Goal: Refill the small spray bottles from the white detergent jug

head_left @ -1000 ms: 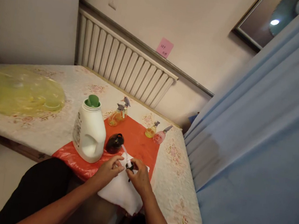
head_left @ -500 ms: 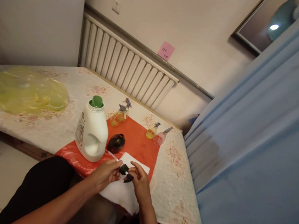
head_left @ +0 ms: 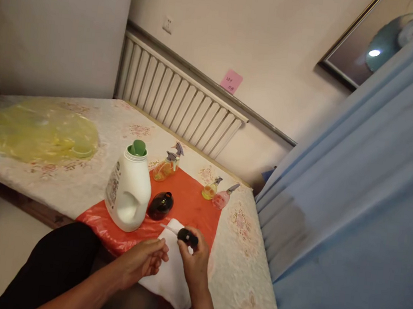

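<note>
My right hand (head_left: pixel 195 259) grips a black spray head (head_left: pixel 187 237) between thumb and fingers, its thin pale tube (head_left: pixel 169 228) pointing left. My left hand (head_left: pixel 147 260) is beside it, apart from it, with loosely curled fingers and nothing in them. Beneath both hands lies a white cloth (head_left: pixel 169 276). Just beyond, a dark rounded bottle (head_left: pixel 160 206) with an uncapped neck rests on a red plastic sheet (head_left: pixel 195 205). To its left stands a large white jug (head_left: pixel 131 191) with a handle, a green cup or cap (head_left: pixel 138 148) sitting in its mouth.
Spray bottles with orange (head_left: pixel 161 170), yellow (head_left: pixel 209 190) and pink (head_left: pixel 220 200) contents stand at the back of the red sheet. A yellow plastic bag (head_left: pixel 41 130) lies on the flowered cover (head_left: pixel 138 130). Behind are a radiator (head_left: pixel 176 95) and, right, a blue curtain (head_left: pixel 344 213).
My left hand has let go of the spray head and drawn back slightly. My right hand has closed on the spray head and moved it to the right.
</note>
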Motion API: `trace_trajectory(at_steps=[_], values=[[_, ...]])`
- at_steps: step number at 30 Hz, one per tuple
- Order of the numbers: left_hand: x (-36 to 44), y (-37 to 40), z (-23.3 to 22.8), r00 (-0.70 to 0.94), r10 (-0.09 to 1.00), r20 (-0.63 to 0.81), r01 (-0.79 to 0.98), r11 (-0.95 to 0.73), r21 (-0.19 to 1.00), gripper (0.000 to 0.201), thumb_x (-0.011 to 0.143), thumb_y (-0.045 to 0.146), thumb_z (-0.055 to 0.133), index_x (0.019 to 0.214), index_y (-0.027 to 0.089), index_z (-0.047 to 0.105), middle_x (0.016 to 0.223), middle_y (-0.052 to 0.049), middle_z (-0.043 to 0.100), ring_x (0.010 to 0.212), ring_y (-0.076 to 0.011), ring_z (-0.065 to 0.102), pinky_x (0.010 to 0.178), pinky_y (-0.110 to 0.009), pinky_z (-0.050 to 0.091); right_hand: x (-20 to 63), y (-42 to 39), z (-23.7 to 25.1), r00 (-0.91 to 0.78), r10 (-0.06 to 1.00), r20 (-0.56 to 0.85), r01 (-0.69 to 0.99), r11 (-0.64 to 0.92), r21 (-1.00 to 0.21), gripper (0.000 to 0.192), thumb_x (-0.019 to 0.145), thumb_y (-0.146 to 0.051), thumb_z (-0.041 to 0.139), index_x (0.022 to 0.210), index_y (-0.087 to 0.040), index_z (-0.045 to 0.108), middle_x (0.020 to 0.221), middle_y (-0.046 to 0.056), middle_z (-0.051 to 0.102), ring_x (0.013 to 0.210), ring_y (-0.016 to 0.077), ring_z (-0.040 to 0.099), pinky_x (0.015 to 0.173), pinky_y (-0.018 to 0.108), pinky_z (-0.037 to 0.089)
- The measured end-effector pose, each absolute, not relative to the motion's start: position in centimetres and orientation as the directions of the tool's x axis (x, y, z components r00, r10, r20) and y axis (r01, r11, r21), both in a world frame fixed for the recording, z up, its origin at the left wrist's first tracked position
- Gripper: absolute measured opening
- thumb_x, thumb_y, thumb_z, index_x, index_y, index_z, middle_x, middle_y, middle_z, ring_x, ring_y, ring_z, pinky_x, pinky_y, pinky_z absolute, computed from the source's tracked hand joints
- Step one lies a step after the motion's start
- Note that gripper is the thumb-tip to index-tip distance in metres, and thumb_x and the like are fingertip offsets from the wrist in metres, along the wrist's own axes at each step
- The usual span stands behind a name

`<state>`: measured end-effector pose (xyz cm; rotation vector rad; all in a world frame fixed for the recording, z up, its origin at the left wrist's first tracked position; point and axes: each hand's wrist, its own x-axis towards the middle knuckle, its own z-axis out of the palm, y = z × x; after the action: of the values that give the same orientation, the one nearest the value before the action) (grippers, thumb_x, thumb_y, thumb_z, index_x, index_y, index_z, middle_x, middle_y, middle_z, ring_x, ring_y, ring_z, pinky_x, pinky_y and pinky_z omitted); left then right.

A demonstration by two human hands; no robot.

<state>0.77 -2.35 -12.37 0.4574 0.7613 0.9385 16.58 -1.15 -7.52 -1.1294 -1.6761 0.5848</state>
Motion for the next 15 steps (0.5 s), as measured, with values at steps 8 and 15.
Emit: trace_trajectory(at_steps=[8, 15], values=[[-3.7, -3.7, -16.2, 0.388, 0.840, -0.381, -0.538, 0.541, 0.646, 0.030, 0.079, 0.045, 0.066, 0.079, 0.015, 0.066, 0.071, -0.002, 0.064, 0.055, -0.0088, 0.050, 0.052, -0.019, 0.038, 15.9, 5.7, -4.0, 0.066, 0.879, 0.472, 0.399, 0.410, -0.820, 0.036, 0.078, -0.031, 0.063, 0.110, -0.015, 0.065, 0.079, 0.002, 0.068, 0.064, 0.0143, 0.060, 0.063, 0.027, 0.052], [-8.7, -4.6, -15.3, 0.387, 0.871, -0.302, -0.579, 0.484, 0.656, 0.024, 0.080, 0.041, 0.067, 0.078, 0.017, 0.069, 0.072, -0.002, 0.066, 0.058, -0.0106, 0.053, 0.051, -0.019, 0.037, 12.6, 9.6, -1.4, 0.017, 0.856, 0.517, 0.577, 0.413, -0.704, 0.020, 0.077, -0.033, 0.060, 0.085, -0.016, 0.067, 0.065, 0.000, 0.061, 0.056, 0.0135, 0.051, 0.055, 0.026, 0.045]])
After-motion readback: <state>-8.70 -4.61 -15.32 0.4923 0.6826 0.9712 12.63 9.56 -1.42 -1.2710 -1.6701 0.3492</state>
